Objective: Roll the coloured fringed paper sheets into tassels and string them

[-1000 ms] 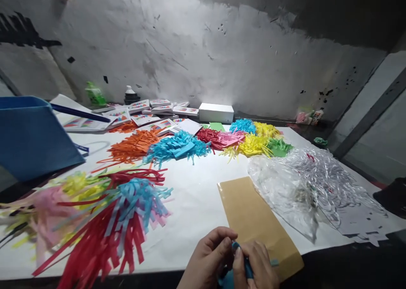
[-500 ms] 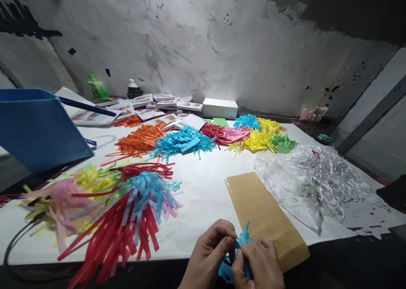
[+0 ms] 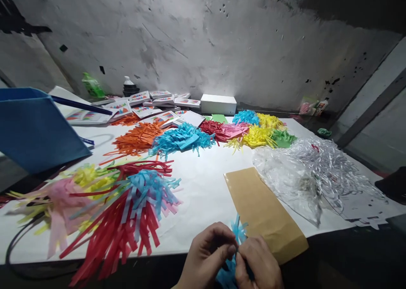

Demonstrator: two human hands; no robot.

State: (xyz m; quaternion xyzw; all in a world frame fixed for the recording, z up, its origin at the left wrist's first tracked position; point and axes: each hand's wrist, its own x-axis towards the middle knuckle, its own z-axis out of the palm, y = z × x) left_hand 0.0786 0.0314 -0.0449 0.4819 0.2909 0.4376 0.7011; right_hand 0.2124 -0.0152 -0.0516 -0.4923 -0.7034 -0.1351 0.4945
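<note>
Lower centre: left hand (image 3: 207, 255) and right hand (image 3: 260, 261), fingertips closed, pinching blue fringed paper (image 3: 238, 232) | that piece looks part-worked | left: multicoloured tassels (image 3: 111, 230) look bunched already | upper centre: orange fringe (image 3: 138, 139), blue fringe (image 3: 184, 139) lie loose | amount left: can't tell

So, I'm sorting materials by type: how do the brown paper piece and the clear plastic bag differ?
The brown paper piece is opaque, while the clear plastic bag is see-through with whitish glare. The brown paper piece lies mostly flat; the clear plastic bag is crumpled. The brown paper piece has long, fairly straight sides, whereas the clear plastic bag's outline is uneven. Both rest on the white surface.
</note>
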